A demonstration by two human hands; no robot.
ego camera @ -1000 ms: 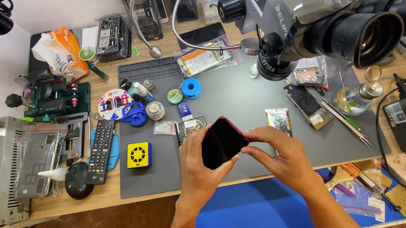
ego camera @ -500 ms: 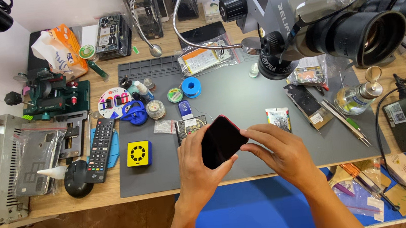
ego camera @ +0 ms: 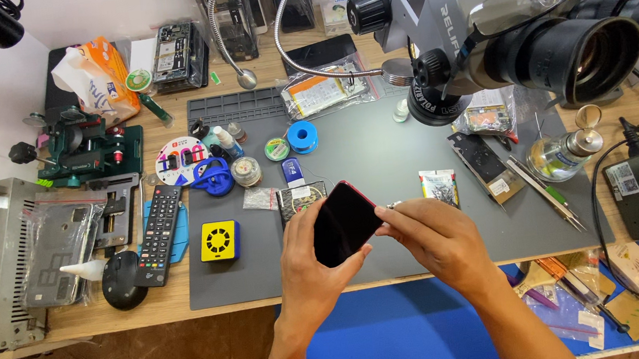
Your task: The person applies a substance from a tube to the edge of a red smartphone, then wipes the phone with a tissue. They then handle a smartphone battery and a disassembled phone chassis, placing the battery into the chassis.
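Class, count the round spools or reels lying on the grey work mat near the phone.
2: a blue spool and a green-and-white reel beside it, both beyond the phone. Clutter may hide more.

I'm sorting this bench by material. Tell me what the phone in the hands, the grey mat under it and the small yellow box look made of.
Phone: glossy black front, likely glass, with a red edge of metal or plastic; it reflects light. Grey mat: matte and dull with moulded tray pockets at its top edge, probably silicone or rubber. Yellow box: smooth opaque shell with a round black grille, apparently plastic.

I see a dark smartphone [ego camera: 345,222] with a red edge, screen up and unlit, tilted, cradled in my left fingers [ego camera: 303,239], my right fingertips [ego camera: 388,224] touching its side.
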